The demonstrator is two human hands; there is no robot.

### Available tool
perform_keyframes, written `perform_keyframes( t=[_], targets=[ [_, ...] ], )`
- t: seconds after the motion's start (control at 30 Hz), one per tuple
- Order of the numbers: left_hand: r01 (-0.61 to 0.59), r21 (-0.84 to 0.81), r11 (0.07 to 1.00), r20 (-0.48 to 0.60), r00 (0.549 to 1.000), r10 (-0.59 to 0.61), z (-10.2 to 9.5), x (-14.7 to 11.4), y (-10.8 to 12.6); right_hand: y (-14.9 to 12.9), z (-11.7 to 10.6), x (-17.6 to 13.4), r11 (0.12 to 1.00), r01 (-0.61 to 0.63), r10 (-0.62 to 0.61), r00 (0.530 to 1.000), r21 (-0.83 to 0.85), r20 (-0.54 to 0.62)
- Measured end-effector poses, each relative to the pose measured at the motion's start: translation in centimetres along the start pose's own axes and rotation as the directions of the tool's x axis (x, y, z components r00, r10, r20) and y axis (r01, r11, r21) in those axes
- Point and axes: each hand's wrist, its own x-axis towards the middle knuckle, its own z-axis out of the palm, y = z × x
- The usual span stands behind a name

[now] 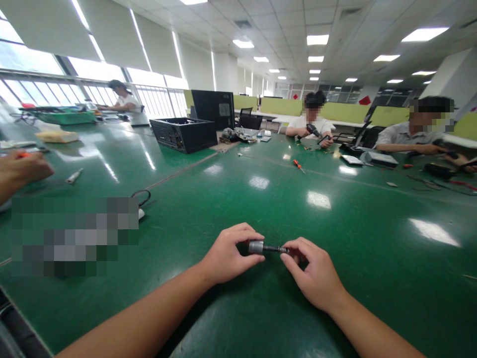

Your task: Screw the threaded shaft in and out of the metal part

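Above the green table, the left hand pinches a grey cylinder and the right hand its dark shaft; this 2-handed handling step's next move probably calls for steady alignment.

This looks like an open-plan office put to use as an electronics workshop: the office shows in the tiled ceiling with its flat light panels, the long window blinds, the low yellow-green partitions and the dark swivel chair beyond. The workshop side shows on the broad, glossy green table, which carries black computer cases, a cluster of loose parts and an orange-handled screwdriver, while across it a person in white holds a drill-like tool.
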Motion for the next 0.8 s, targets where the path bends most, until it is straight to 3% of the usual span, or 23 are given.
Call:
perform_keyframes(
  t=[0.3,0.5,0.6,0.8],
  targets=[
    [0.039,0.016,0.999,-0.011,0.999,-0.039,-0.2,0.0,0.0,0.1,-0.4,0.0,0.995,-0.077,0.081,0.995,0.064,-0.058],
    [0.223,-0.098,0.97,-0.058,0.972,-0.23,0.4,-0.1,-0.1,1.5,-0.5,-0.4,0.95,-0.252,0.263,0.964,0.182,-0.035],
    [0.227,-0.187,0.956,-0.03,0.971,-0.237,0.5,-0.1,-0.4,1.9,-0.3,-0.4,0.963,-0.236,0.243,0.97,0.128,-0.034],
    [0.198,-0.139,0.97,0.044,0.98,-0.193,0.2,-0.4,-0.1,1.8,-0.4,-0.4,0.977,-0.159,0.162,0.987,0.139,-0.013]
  ],
)
